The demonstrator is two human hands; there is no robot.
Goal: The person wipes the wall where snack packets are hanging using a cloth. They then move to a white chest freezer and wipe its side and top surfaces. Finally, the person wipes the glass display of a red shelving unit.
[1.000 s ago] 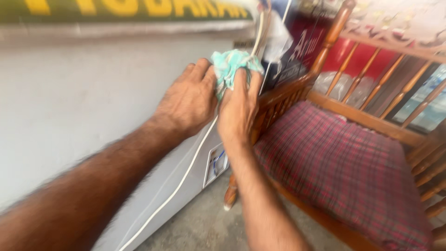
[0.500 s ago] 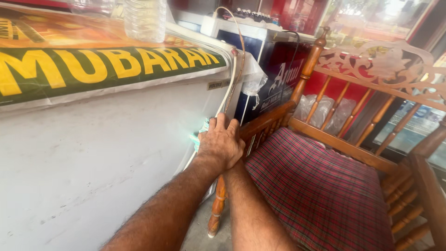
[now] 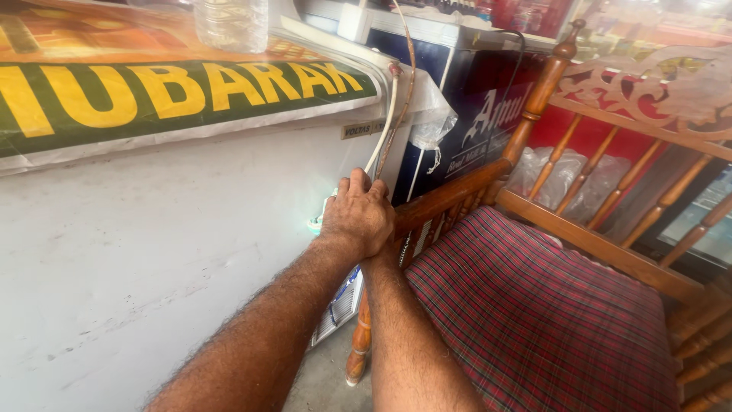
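Observation:
My left hand lies palm-down against the white side wall of a chest freezer, its fingers curled over a pale green cloth. Only a small edge of the cloth shows at the hand's left. My right forearm runs up under the left hand, which hides my right hand. A white cable and a thin brown one hang down the freezer's corner just above my fingers.
A wooden bench with a red plaid cushion stands close on the right, its armrest touching the freezer corner. A green and yellow banner and a clear plastic bottle lie on the lid. A dark blue cooler stands behind. A vent grille sits low.
A second ago both hands held the green cloth in plain view against the freezer. Now the left hand covers the cloth and the right hand, lower on the wall by the corner.

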